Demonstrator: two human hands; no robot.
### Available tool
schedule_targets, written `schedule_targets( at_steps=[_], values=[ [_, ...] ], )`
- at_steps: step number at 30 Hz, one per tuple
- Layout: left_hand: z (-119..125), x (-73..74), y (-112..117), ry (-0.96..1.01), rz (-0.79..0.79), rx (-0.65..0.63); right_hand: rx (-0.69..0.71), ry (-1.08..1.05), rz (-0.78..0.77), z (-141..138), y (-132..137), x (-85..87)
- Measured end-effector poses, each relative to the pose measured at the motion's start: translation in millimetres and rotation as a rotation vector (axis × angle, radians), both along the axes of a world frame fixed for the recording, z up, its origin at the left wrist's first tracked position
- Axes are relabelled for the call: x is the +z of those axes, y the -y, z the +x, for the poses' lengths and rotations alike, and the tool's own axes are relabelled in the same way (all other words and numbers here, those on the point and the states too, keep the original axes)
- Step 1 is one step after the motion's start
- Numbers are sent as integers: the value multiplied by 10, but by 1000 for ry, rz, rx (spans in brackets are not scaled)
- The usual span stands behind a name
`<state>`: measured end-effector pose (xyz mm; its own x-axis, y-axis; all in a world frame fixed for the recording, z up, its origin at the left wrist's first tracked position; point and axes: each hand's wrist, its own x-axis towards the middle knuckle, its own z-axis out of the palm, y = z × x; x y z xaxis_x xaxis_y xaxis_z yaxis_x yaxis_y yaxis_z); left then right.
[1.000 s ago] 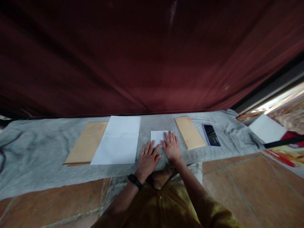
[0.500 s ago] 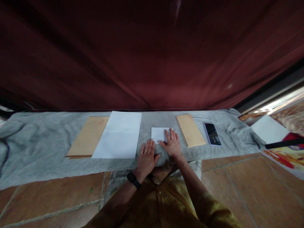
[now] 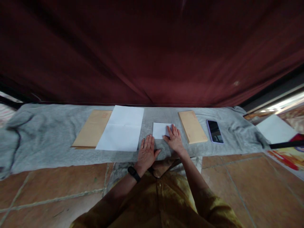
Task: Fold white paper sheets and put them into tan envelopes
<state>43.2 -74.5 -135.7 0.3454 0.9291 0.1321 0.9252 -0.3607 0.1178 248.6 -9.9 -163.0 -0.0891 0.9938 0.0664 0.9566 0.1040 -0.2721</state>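
A small folded white paper [image 3: 159,130] lies flat on the grey cloth [image 3: 152,115] in front of me. Over its right end rests my right hand [image 3: 174,139], fingers stretched out and partly spread. My left hand [image 3: 146,153], a black band on its wrist, lies flat on the cloth by the paper's lower left corner, thumb out to the side. Neither hand grips anything. To the left is a large white sheet [image 3: 121,129] with a crease across it. It overlaps a stack of brown envelopes [image 3: 92,129].
Right of my hands lies a second brown envelope stack [image 3: 193,126], then a phone [image 3: 215,131] with a purple edge. A dark red curtain [image 3: 152,57] hangs behind the cloth-covered surface. At far right are a white sheet [image 3: 275,128] and a colourful printed sheet [image 3: 287,158].
My right hand has slid slightly right on the small paper, uncovering more of it. My left hand stays flat, now just off its corner. The whole view has shifted a little.
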Motion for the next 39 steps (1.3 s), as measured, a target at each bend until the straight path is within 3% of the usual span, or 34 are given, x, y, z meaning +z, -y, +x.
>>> schedule_targets(
  at_steps=[5, 14, 26, 39],
  values=[
    [30, 5, -12, 36, 24, -2, -9, 3, -13, -21, 9, 33],
    [272, -36, -148, 92, -13, -173, -19, 14, -7, -49, 36, 79],
    [207, -72, -158, 64, -15, -202, -38, 13, 117, 60, 144, 0],
    [211, -42, -174, 38, 33, -212, -112, -27, 144, 182, 217, -7]
  ],
)
